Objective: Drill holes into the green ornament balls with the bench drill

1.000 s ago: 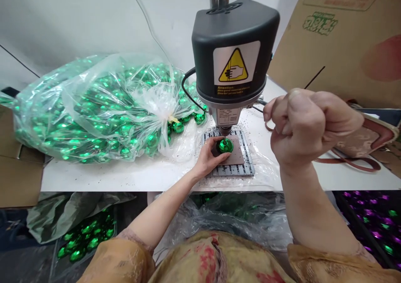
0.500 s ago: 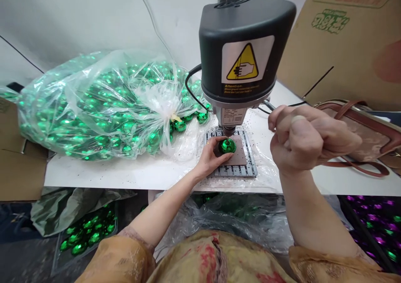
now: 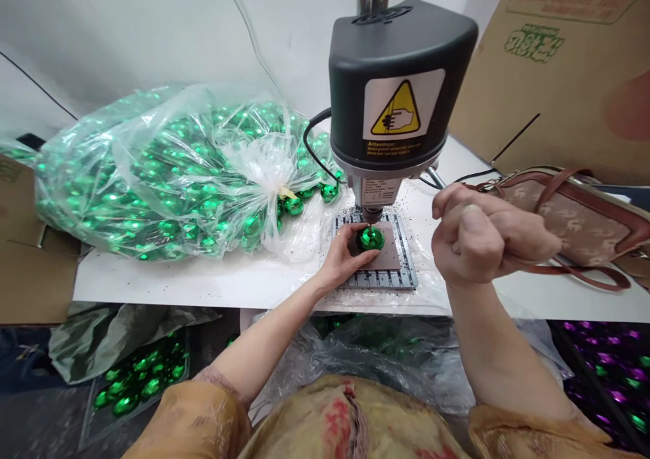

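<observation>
My left hand (image 3: 346, 254) curls its thumb and fingers around a shiny green faceted ball (image 3: 370, 238) from the left. The ball rests on a brown pad (image 3: 388, 259) over the slotted metal base (image 3: 409, 279) of a drill press (image 3: 401, 100). Directly above it is the drill chuck (image 3: 372, 214), whose thin bit meets the ball's top; how deep it goes I cannot tell. To the right of the machine, my right hand (image 3: 487, 235) is closed in a fist around the drill press lever (image 3: 435, 177), most of which the fingers hide.
A knotted clear bag (image 3: 167, 175) full of green balls lies left on the white table (image 3: 152, 283). Behind a brown handbag (image 3: 583, 215) at right stands a large carton (image 3: 569, 86). Below the table are a bin of green balls (image 3: 147, 374) and purple balls (image 3: 609, 357).
My right hand has come lower and closer to the drill head, still around the lever. My left hand keeps the ball under the bit. The whole view has shifted slightly.
</observation>
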A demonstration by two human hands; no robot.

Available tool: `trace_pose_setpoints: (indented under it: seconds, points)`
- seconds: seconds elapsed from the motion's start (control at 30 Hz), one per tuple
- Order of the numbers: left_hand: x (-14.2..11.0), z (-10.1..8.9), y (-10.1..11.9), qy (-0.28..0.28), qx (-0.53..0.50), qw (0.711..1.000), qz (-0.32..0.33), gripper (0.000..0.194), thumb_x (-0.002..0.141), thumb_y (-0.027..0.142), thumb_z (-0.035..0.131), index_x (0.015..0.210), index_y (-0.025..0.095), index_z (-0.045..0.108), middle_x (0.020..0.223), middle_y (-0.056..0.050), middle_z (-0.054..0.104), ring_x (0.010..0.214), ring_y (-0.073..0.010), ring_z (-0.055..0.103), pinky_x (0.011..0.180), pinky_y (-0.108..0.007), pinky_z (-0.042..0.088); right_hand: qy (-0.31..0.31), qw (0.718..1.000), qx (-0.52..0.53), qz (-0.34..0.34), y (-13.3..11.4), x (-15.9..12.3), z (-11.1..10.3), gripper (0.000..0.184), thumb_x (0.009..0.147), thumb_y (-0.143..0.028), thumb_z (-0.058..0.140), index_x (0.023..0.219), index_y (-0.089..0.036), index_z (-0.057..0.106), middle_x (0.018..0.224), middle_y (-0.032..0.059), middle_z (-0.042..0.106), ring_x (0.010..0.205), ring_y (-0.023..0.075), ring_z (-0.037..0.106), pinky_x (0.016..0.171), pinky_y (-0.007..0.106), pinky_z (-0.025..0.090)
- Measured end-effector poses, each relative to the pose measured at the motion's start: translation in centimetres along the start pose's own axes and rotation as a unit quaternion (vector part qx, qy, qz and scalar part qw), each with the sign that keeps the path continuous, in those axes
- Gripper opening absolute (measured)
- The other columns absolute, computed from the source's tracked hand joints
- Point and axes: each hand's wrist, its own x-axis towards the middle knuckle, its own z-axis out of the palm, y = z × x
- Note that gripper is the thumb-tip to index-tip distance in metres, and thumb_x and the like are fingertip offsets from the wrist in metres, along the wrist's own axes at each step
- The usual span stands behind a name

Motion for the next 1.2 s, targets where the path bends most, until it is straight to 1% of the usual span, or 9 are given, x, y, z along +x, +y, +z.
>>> trace_pose_setpoints:
  seconds: [0.1, 0.3, 0.4, 0.53, 0.63, 0.73, 0.9, 1.03, 1.2]
  points:
    - [0.2, 0.2, 0.0, 0.003, -0.013, 1.0, -0.008, 0.056, 0.077, 0.042, 0.082, 0.123, 0.02, 0.057, 0.12, -0.011, 0.065, 0.113, -0.0269, 0.063, 0.099, -0.041, 0.05, 0.032, 0.993, -0.016, 0.111, -0.6, 2.1, 1.0, 0.05, 0.083, -0.014, 0.06, 0.049, -0.02, 0.023, 0.045, -0.0069, 0.022, 0.037, 0.0038, 0.024, 0.039, 0.028, 0.028]
    - [-1.8, -0.6, 2.8, 0.073, 0.093, 0.992, 0.049, 0.042, 0.077, 0.039, 0.079, 0.109, 0.02, 0.059, 0.106, -0.008, 0.066, 0.102, -0.0242, 0.063, 0.089, -0.038, 0.05, 0.053, 0.982, -0.021, 0.178, -0.6, 6.4, 2.8, 0.039, 0.082, -0.014, 0.061, 0.051, -0.022, 0.038, 0.041, -0.0082, 0.038, 0.034, 0.0044, 0.032, 0.036, 0.027, 0.022]
    - [-5.6, -1.9, 4.5, -0.021, 0.197, 0.97, 0.14, 0.038, 0.076, 0.043, 0.076, 0.1, 0.02, 0.058, 0.091, -0.004, 0.063, 0.087, -0.0209, 0.06, 0.078, -0.034, 0.048, 0.036, 0.982, -0.012, 0.187, -0.5, 6.6, 2.6, 0.038, 0.085, -0.016, 0.06, 0.054, -0.021, 0.038, 0.043, -0.0085, 0.039, 0.036, 0.0035, 0.036, 0.037, 0.025, 0.024]
    - [-11.1, -3.9, 4.7, -0.249, 0.41, 0.834, 0.272, 0.038, 0.076, 0.048, 0.078, 0.096, 0.019, 0.061, 0.087, -0.006, 0.064, 0.085, -0.0244, 0.059, 0.073, -0.037, 0.046, 0.033, 0.984, -0.007, 0.174, -0.4, 6.2, 2.3, 0.039, 0.087, -0.018, 0.061, 0.056, -0.021, 0.039, 0.043, -0.0086, 0.039, 0.037, 0.0037, 0.034, 0.039, 0.027, 0.027]
    - [-12.4, -5.2, 4.0, -0.278, 0.46, 0.777, 0.328, 0.046, 0.081, 0.054, 0.075, 0.109, 0.019, 0.062, 0.094, -0.008, 0.068, 0.089, -0.0259, 0.06, 0.079, -0.039, 0.047, 0.032, 0.985, -0.014, 0.166, -0.4, 6.1, 2.2, 0.039, 0.089, -0.019, 0.061, 0.056, -0.021, 0.039, 0.044, -0.0083, 0.04, 0.037, 0.0035, 0.033, 0.04, 0.027, 0.026]
    - [-9.3, -6.2, 3.4, -0.157, 0.407, 0.838, 0.327, 0.027, 0.097, 0.04, 0.059, 0.112, 0.018, 0.061, 0.086, -0.006, 0.067, 0.08, -0.0219, 0.059, 0.075, -0.036, 0.047, 0.031, 0.985, -0.015, 0.17, -0.5, 6.1, 2.3, 0.038, 0.089, -0.018, 0.06, 0.056, -0.021, 0.04, 0.044, -0.0079, 0.042, 0.038, 0.0039, 0.035, 0.04, 0.027, 0.024]
    - [2.6, -7.5, 1.1, 0.083, 0.397, 0.904, 0.137, 0.027, 0.096, 0.013, 0.044, 0.115, 0.019, 0.063, 0.1, -0.01, 0.068, 0.095, -0.025, 0.062, 0.084, -0.036, 0.049, 0.047, 0.985, -0.008, 0.166, -0.5, 6.0, 2.5, 0.038, 0.087, -0.018, 0.061, 0.055, -0.021, 0.04, 0.044, -0.0074, 0.042, 0.036, 0.0052, 0.034, 0.039, 0.028, 0.024]
    - [10.4, -7.4, -1.6, 0.076, 0.385, 0.92, 0.016, 0.03, 0.088, 0.015, 0.06, 0.118, 0.014, 0.065, 0.116, -0.017, 0.067, 0.109, -0.0318, 0.063, 0.094, -0.041, 0.048, 0.049, 0.987, -0.005, 0.154, -0.3, 5.8, 2.6, 0.04, 0.087, -0.021, 0.062, 0.055, -0.021, 0.038, 0.043, -0.0076, 0.04, 0.035, 0.0053, 0.035, 0.038, 0.027, 0.025]
    - [12.6, -7.4, -3.6, 0.068, 0.323, 0.944, -0.02, 0.029, 0.08, 0.023, 0.074, 0.107, 0.016, 0.067, 0.101, -0.012, 0.069, 0.1, -0.0291, 0.063, 0.089, -0.039, 0.049, 0.054, 0.986, -0.048, 0.153, -0.5, 5.8, 2.7, 0.045, 0.088, -0.026, 0.062, 0.053, -0.02, 0.034, 0.042, -0.0072, 0.036, 0.036, 0.0046, 0.033, 0.039, 0.026, 0.025]
